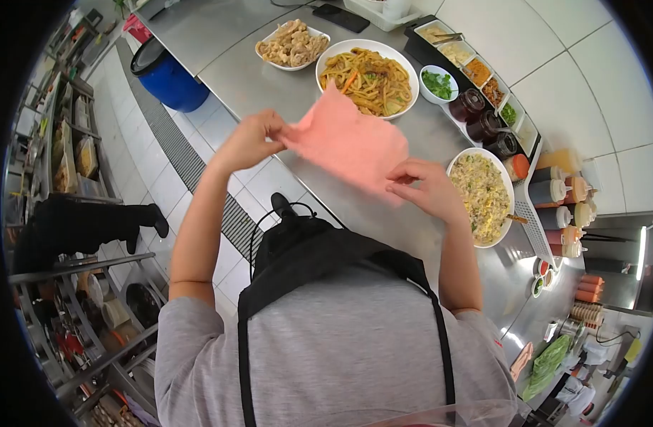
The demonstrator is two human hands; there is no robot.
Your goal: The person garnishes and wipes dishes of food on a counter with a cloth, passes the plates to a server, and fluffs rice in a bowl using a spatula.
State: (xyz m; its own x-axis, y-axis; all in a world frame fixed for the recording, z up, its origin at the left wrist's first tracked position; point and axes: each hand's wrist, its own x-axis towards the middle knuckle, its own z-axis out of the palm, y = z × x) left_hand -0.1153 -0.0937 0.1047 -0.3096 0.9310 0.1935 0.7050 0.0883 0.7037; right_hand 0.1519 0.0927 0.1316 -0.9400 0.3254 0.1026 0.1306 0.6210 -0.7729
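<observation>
A pink cloth (355,146) is stretched out in the air between my two hands, above the edge of the steel counter (355,217). My left hand (259,139) pinches one corner of it. At the opposite side, my right hand (427,186) is closed on another corner, thumb against fingers. Just beyond the cloth stands a white bowl of noodles (372,80), partly covered by the cloth's upper edge. A bowl of fried rice (481,196) with a spoon handle sticking out sits right of my right hand. Fried meat pieces (293,44) fill a smaller bowl farther back.
A small bowl of green herbs (438,84) stands beside a rack of condiment trays (476,70) and dark jars (467,105). Squeeze bottles (554,192) line the wall. A phone (340,18) lies at the back. On the floor is a blue barrel (168,78); another person's legs (91,228) show at left.
</observation>
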